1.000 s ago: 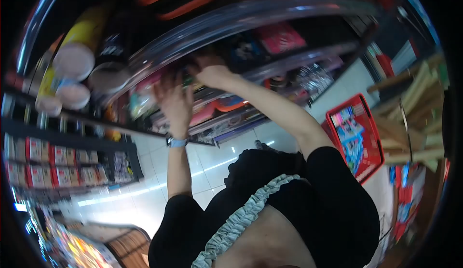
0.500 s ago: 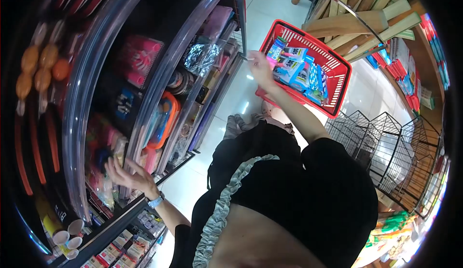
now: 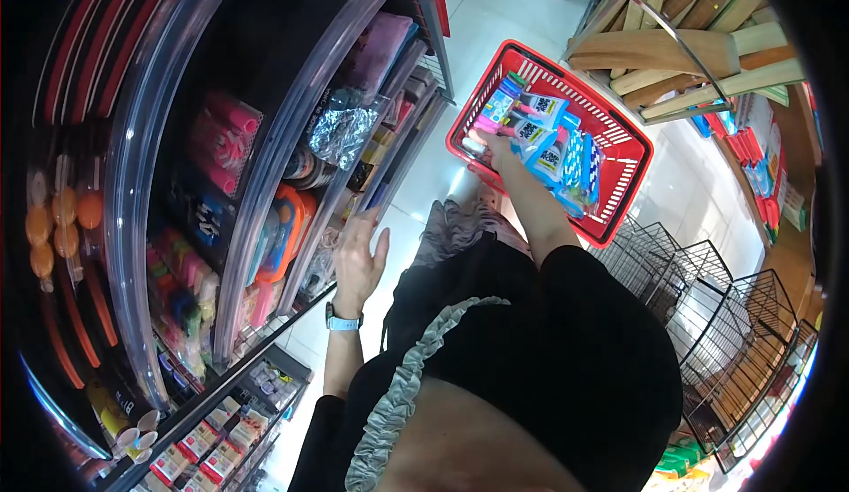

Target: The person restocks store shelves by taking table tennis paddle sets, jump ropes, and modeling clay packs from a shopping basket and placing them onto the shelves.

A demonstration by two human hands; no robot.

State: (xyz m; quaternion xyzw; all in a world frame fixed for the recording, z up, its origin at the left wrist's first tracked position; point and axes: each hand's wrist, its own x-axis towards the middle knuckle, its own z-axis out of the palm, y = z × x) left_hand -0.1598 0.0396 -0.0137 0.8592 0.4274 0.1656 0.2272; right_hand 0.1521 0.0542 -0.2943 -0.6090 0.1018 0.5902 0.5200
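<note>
A red shopping basket (image 3: 633, 193) stands on the floor ahead, with several blue jump rope packets (image 3: 538, 135) inside it. My right hand (image 3: 497, 149) is at the basket's near left corner, beside a pink packet (image 3: 488, 124). Its fingers are curled, and what lies within them is unclear. My left hand (image 3: 358, 257), with a light blue watch (image 3: 344, 319) on the wrist, is held out in front of the shelves. Its fingers are stretched, the thumb stands apart, and nothing is in it.
Shelves with clear plastic edge strips (image 3: 292, 129) rise on my left, holding pink rolls (image 3: 232, 129) and an orange-edged item (image 3: 289, 231). Black wire racks (image 3: 707, 306) stand at right. Wooden pieces (image 3: 659, 54) fill a bin beyond the basket.
My left hand has drawn back from the lower shelf goods, toward the aisle. My right hand has shifted from beside the basket to its near corner, and its fingers have curled.
</note>
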